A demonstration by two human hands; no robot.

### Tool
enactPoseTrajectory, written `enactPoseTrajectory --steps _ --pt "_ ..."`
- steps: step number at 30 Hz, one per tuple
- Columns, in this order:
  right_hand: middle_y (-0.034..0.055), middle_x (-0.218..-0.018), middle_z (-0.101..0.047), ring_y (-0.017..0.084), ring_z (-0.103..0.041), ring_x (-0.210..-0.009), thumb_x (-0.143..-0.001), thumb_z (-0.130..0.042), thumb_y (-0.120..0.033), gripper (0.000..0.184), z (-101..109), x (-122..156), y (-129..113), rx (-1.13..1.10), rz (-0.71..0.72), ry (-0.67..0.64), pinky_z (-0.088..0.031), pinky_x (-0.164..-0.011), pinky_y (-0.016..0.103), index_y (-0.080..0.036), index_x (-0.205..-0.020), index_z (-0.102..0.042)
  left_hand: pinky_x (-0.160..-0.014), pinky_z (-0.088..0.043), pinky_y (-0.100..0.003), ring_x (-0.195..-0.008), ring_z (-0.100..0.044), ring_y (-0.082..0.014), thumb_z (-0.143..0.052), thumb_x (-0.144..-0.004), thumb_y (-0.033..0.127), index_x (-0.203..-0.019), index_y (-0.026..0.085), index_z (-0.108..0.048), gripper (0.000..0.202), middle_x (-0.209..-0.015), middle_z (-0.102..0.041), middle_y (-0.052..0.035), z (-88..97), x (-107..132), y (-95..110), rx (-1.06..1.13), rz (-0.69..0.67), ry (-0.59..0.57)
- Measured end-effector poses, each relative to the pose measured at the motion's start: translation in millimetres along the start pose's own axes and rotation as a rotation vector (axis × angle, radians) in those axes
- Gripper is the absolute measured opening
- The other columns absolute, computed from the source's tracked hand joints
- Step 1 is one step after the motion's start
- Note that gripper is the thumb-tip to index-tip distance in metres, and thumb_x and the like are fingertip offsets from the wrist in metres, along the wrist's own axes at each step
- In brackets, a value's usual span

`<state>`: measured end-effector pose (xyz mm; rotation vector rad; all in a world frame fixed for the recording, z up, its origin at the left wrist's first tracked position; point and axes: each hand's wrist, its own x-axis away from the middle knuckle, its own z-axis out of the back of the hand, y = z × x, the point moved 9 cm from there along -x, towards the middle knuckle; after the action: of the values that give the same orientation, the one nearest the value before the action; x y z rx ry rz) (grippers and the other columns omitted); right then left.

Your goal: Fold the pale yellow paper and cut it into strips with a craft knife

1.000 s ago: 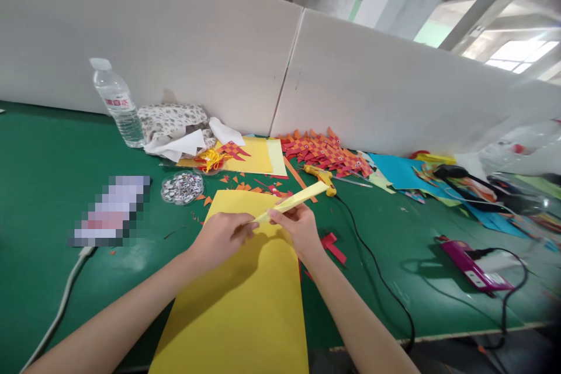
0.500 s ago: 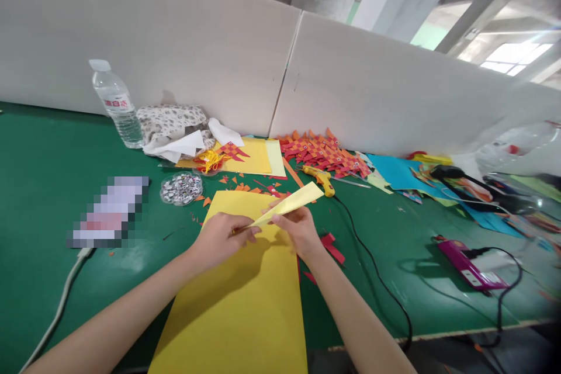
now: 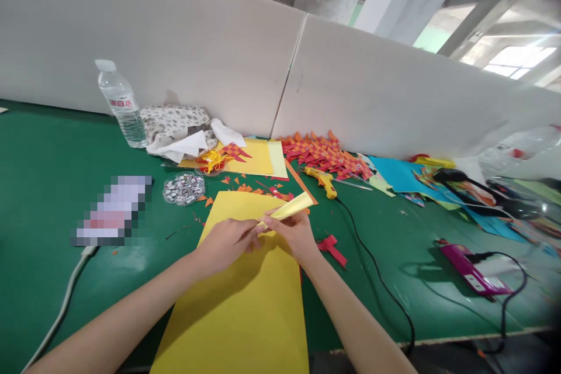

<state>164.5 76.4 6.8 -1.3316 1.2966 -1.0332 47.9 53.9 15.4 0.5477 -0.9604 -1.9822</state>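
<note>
Head view: above the yellow sheet (image 3: 245, 315), both hands hold a pale yellow strip (image 3: 293, 207). The left hand (image 3: 225, 245)'s fingers pinch its near end; the right hand (image 3: 298, 236)'s fingers grip further along, thumb on top, probably to steady a fold. The sheet lies lengthwise before the person, seemingly as a work surface on the bench (image 3: 363, 304). The glue gun (image 3: 323, 180) sits beyond the sheet's far right corner, likely for easy reach. Compared with half a second ago, the hands are closer together and the strip's free end looks narrower and lower.
</note>
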Motion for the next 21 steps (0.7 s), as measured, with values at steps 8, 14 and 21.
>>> enactPoseTrajectory --steps 8,14,21 --pt "0.0021 -0.069 -0.072 0.018 -0.066 -0.06 -0.059 -0.081 -0.032 0.028 3.5 -0.4 -10.0 -0.082 0.026 -0.028 -0.057 -0.056 0.032 -0.019 -0.082 -0.072 -0.062 -0.041 -0.025 -0.061 -0.06 -0.0149 -0.024 -0.096 0.042 -0.073 0.018 -0.058 0.048 -0.068 -0.066 -0.0032 -2.5 -0.1 3.1 0.034 -0.035 -0.019" --pt "0.0031 -0.069 -0.072 0.016 -0.065 -0.06 -0.063 -0.079 -0.034 0.021 10.1 0.5 -12.3 -0.014 0.046 0.049 -0.053 -0.059 0.03 -0.019 -0.077 -0.073 -0.061 -0.04 -0.024 -0.059 -0.059 -0.0145 -0.026 -0.096 0.036 -0.077 0.018 -0.057 0.04 -0.067 -0.065 -0.0028 -3.0 0.3 3.4 -0.017 -0.022 -0.024" --pt "0.0023 -0.067 -0.07 0.014 -0.061 -0.058 -0.063 -0.078 -0.03 0.019 10.2 -0.3 -12.3 -0.028 0.048 0.029 -0.048 -0.05 0.024 -0.019 -0.078 -0.073 -0.057 -0.036 -0.024 -0.059 -0.053 -0.0143 -0.027 -0.094 0.046 -0.076 0.019 -0.052 0.04 -0.065 -0.058 0.0002 1.6 2.0 3.5 -0.029 0.008 -0.004"
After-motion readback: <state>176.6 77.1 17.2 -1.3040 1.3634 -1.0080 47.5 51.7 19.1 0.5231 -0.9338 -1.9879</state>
